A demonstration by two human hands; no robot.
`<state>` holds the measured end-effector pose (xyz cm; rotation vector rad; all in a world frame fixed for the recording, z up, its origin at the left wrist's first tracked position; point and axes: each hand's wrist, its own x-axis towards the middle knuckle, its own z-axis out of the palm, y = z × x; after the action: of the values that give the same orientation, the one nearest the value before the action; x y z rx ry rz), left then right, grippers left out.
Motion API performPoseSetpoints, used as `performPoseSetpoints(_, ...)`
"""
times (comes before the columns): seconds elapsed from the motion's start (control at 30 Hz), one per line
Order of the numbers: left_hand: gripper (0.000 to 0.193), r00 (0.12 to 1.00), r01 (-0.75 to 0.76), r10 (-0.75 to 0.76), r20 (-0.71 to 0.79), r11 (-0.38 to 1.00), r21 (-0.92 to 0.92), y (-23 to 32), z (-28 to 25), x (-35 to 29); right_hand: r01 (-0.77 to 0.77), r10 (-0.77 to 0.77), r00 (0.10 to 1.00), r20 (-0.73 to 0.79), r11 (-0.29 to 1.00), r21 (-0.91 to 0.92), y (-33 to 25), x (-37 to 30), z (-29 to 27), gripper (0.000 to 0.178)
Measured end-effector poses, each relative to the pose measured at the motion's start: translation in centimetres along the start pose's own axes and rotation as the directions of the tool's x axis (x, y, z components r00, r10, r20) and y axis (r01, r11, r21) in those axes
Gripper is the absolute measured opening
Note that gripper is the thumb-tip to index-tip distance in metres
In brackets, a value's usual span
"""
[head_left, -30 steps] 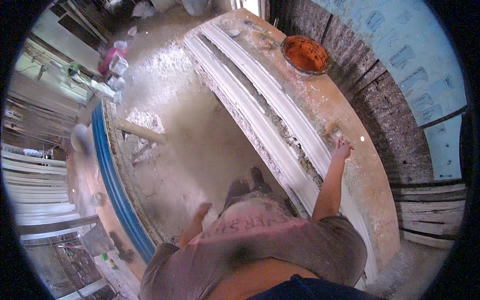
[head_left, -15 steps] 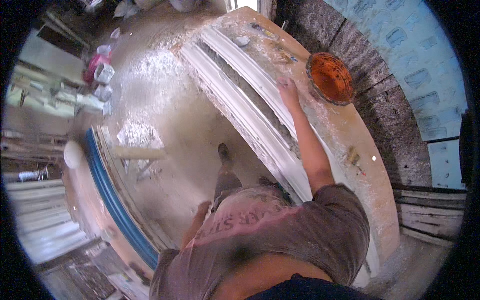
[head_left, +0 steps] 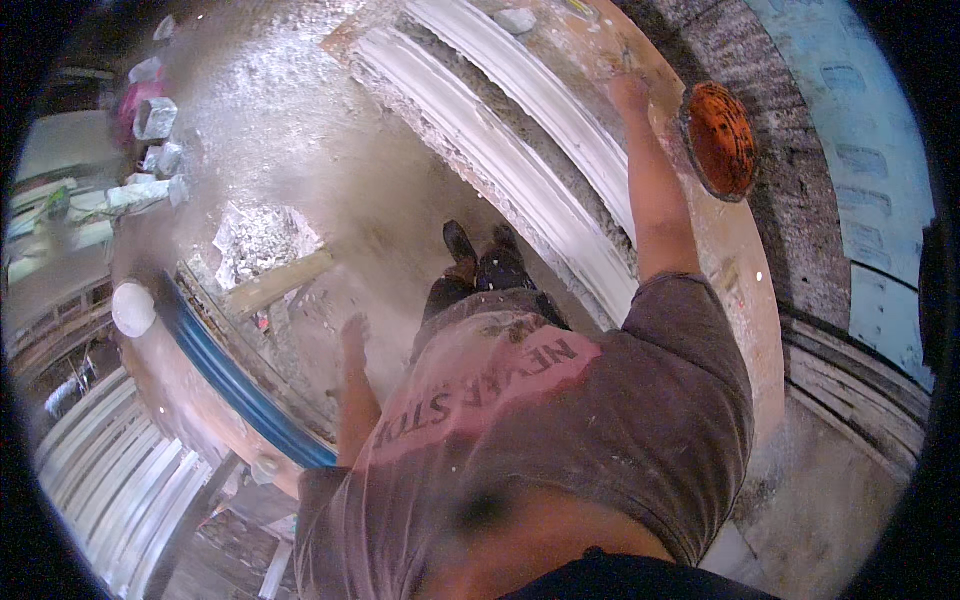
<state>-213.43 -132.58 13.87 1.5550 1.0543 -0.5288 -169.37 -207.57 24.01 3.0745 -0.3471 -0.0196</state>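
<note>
My right hand (head_left: 629,92) is stretched out over the far right part of the workbench, its fingers drawn together among small tools lying there. A thin dark piece shows just beyond the fingertips; what they hold is too small to make out. Beside this arm run two long white ribbed mouldings (head_left: 500,165), parallel, with a dark gap between them. An orange bowl (head_left: 722,140) with a crusted grey rim stands to the right of the hand. My left hand (head_left: 355,338) hangs low at my left side, fingers loosely apart, touching nothing.
The workbench (head_left: 745,290) is smeared with white residue, and a white lump (head_left: 516,20) lies at its far end. To the left, a long blue moulding (head_left: 235,385) rests on another bench beside a white rounded object (head_left: 133,309). White powder covers the floor (head_left: 260,90).
My right hand has moved from the white moulding across to the small tools beyond it. My left hand has swung forward, and my body has shifted along the bench.
</note>
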Motion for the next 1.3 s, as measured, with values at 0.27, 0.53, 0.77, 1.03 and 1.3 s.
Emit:
performPoseSetpoints(0.27,0.046,0.777,-0.623,0.58,0.243,0.654,0.429,20.2,15.4,0.1,-0.174,0.379,0.915,-0.139,0.681,0.711,-0.9,-16.4,-11.8,0.044)
performPoseSetpoints(0.53,0.073,0.097,-0.824,0.851,0.516,-0.223,0.521,35.1,34.1,-7.7,-0.278,0.637,0.737,-0.227,0.591,0.757,10.5,-23.9,-17.7,0.034)
performPoseSetpoints(0.77,0.084,0.349,-0.572,0.692,0.631,-0.376,0.729,35.0,37.4,-7.3,-0.422,0.48,0.875,-0.063,0.82,0.387,16.3,-20.9,-18.3,0.036)
performPoseSetpoints(1.03,0.081,0.47,-0.496,0.608,0.64,-0.418,0.761,36.9,37.9,-8.9,-0.428,0.39,0.898,0.202,0.881,0.202,20.1,-12.5,-6.7,0.028)
performPoseSetpoints(1.3,0.08,0.477,-0.472,0.583,0.658,-0.462,0.751,37.1,37.9,-8.9,-0.198,0.157,0.968,0.194,0.958,0.21,20.5,-10.1,-5.6,0.029)
